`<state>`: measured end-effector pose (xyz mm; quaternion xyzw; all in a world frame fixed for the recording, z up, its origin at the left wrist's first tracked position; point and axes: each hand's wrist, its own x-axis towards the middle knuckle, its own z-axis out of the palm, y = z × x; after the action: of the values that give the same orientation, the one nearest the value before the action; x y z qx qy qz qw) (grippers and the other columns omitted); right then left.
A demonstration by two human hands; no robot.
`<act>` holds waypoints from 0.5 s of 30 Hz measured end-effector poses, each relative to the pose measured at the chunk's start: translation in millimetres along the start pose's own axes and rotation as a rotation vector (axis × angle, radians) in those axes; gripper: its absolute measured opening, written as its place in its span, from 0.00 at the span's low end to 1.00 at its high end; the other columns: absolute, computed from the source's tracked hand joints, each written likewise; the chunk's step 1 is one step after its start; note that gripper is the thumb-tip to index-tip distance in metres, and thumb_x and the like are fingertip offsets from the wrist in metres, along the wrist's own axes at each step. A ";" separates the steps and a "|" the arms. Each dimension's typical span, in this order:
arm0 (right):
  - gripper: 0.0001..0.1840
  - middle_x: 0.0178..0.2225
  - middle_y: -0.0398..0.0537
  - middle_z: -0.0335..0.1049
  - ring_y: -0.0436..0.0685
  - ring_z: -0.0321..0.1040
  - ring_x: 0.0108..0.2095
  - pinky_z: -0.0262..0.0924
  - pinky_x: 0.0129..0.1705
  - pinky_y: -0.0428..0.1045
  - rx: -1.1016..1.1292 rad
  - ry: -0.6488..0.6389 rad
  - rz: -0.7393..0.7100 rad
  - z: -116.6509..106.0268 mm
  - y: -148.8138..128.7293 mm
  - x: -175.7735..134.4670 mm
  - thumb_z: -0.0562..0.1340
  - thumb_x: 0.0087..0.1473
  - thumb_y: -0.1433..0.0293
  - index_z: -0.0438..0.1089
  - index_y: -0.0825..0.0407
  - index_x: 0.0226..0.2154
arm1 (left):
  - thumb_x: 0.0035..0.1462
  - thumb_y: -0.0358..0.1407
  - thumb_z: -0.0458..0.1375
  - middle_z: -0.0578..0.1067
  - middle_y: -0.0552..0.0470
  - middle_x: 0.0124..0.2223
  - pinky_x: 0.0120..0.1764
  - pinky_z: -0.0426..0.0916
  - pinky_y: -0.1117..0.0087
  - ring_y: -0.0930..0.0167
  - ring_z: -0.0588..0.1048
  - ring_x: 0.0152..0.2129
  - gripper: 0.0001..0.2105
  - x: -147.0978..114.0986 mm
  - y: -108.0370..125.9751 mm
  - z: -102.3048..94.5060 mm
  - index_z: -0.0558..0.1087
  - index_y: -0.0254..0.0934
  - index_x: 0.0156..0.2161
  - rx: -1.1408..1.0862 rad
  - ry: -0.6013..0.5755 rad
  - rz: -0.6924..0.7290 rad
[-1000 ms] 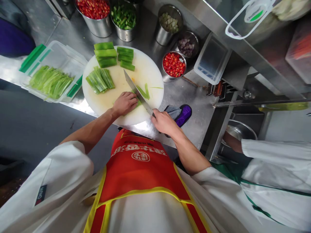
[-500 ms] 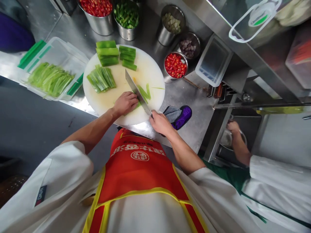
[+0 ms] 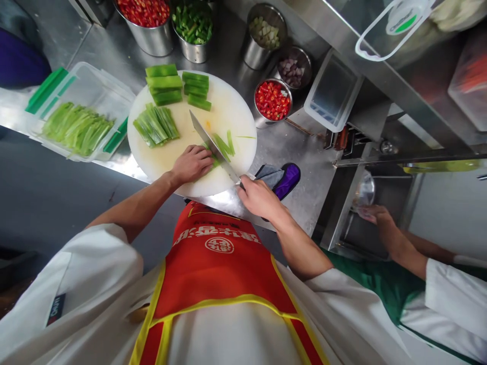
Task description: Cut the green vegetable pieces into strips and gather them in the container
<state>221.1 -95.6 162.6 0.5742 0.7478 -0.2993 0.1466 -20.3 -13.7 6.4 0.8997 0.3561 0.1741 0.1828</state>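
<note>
My right hand point(image 3: 261, 196) is closed round the handle of a kitchen knife point(image 3: 213, 146), its blade slanting up and left across the round white cutting board point(image 3: 239, 121). Beside the blade, my left hand point(image 3: 193, 164) presses a piece of celery point(image 3: 216, 162) onto the board, fingers bent together; most of that piece is hidden. Thin celery strips point(image 3: 224, 146) lie just right of the blade. Farther left on the board is a fanned bundle of celery point(image 3: 155, 124). Behind it rest stacked thick celery pieces point(image 3: 163, 83) and a smaller darker stack point(image 3: 197, 90).
Left of the board stands a clear container point(image 3: 79, 126) of celery strips. Steel pots hold chopped red chillies point(image 3: 273, 100), green peppers point(image 3: 193, 23) and other pieces. A purple-and-grey cloth item point(image 3: 287, 181) lies at right. A co-worker's hand point(image 3: 375, 213) is over a sink point(image 3: 395, 197).
My right hand and the knife handle have shifted slightly right and down; my left hand stays on the celery. The co-worker's arm has moved, and a clear bowl now shows by the sink.
</note>
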 end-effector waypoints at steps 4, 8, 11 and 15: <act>0.14 0.42 0.59 0.80 0.65 0.77 0.44 0.58 0.42 0.51 -0.007 -0.025 0.019 6.5 -2.4 10.5 0.49 0.70 0.68 0.67 0.54 0.49 | 0.67 0.41 0.54 0.78 0.43 0.51 0.54 0.65 0.49 0.56 0.71 0.52 0.13 0.0 0.2 -0.9 0.80 0.44 0.47 -0.012 0.009 -0.005; 0.14 0.42 0.60 0.80 0.66 0.77 0.44 0.58 0.42 0.51 -0.007 -0.010 0.011 8.6 -3.4 19.7 0.49 0.69 0.68 0.67 0.54 0.49 | 0.69 0.43 0.52 0.79 0.43 0.50 0.52 0.66 0.50 0.57 0.73 0.51 0.15 -0.1 -1.1 -0.7 0.80 0.42 0.45 0.023 0.015 0.006; 0.14 0.41 0.59 0.80 0.66 0.77 0.44 0.58 0.41 0.51 -0.002 -0.001 -0.014 6.9 -3.0 16.9 0.49 0.69 0.67 0.67 0.54 0.49 | 0.68 0.43 0.52 0.79 0.42 0.49 0.53 0.66 0.50 0.57 0.73 0.51 0.15 0.2 -1.8 -0.2 0.80 0.41 0.45 -0.009 0.018 0.000; 0.15 0.41 0.60 0.80 0.66 0.77 0.43 0.58 0.40 0.51 -0.024 -0.035 0.031 6.5 -4.1 15.1 0.49 0.69 0.67 0.67 0.54 0.49 | 0.68 0.43 0.52 0.79 0.42 0.50 0.52 0.67 0.50 0.57 0.73 0.51 0.14 0.3 -1.5 0.1 0.80 0.41 0.45 -0.034 0.027 -0.013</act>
<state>212.0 -88.6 150.2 0.5787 0.7396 -0.2980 0.1712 -21.0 -12.5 5.7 0.8917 0.3614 0.1911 0.1943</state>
